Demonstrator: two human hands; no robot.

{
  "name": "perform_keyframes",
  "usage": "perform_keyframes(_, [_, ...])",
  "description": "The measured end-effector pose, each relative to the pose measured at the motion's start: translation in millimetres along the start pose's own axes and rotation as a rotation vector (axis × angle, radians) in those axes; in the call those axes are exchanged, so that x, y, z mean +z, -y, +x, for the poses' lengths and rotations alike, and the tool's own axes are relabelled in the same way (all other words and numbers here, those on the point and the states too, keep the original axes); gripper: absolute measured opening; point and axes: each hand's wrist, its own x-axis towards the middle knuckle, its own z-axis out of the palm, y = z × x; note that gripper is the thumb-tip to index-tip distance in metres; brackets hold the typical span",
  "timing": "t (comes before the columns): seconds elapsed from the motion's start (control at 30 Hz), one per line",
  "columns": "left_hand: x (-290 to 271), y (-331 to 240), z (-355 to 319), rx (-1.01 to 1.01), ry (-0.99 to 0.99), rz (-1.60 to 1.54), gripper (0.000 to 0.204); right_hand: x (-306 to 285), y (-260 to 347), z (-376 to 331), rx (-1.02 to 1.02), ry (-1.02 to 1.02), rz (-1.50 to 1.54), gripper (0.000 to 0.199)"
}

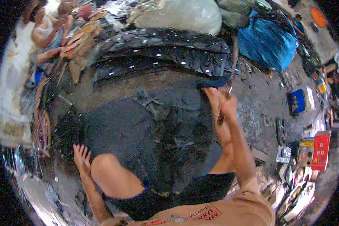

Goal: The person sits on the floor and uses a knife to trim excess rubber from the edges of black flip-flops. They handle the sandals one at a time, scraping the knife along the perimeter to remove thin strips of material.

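Note:
My right hand (228,104) is closed around a long thin rod-like tool (235,60), raised over my right shin. Its brown end juts out below my fist, and a shiny metal part shows just above it. Blur hides its exact kind. Beside my left knee, my left hand (82,155) has its fingers spread and holds nothing. A dark, tangled heap (69,126) lies just beyond those fingers. Between my legs spreads a dark grey sheet-like surface (113,120) with black scraps (150,105) on it.
Ahead lie rows of black footwear-like pieces (158,56) with small white tags. Behind them sit a pale full sack (177,17) and a blue bag (267,43). Boxes, one blue (298,101) and one red (321,150), stand at right. Another person (49,34) sits far left.

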Motion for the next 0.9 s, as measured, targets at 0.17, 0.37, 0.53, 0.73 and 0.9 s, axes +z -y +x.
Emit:
perform_keyframes(0.17, [-23, 111, 11, -0.286, -0.124, 0.263, 0.062, -18, -22, 212, 0.212, 0.041, 0.513, 0.035])
perform_keyframes(0.37, [45, 81, -37, -0.384, -0.064, 0.218, 0.051, 176, -16, 312, 0.263, 0.084, 0.605, 0.052])
perform_keyframes(0.53, [155, -2, -10, -0.306, 0.200, 0.124, 0.050, 163, -48, 367, 0.272, -0.361, 0.342, 0.029])
perform_keyframes(0.73, [192, -1, 47, -0.211, 0.299, 0.107, 0.049, 48, -13, 264, 0.009, -0.273, 0.296, 0.039])
perform_keyframes(0.9, [331, 9, 48, -0.426, 0.768, 0.368, 0.081, -118, -5, 144, -0.043, -0.342, 0.442, 0.043])
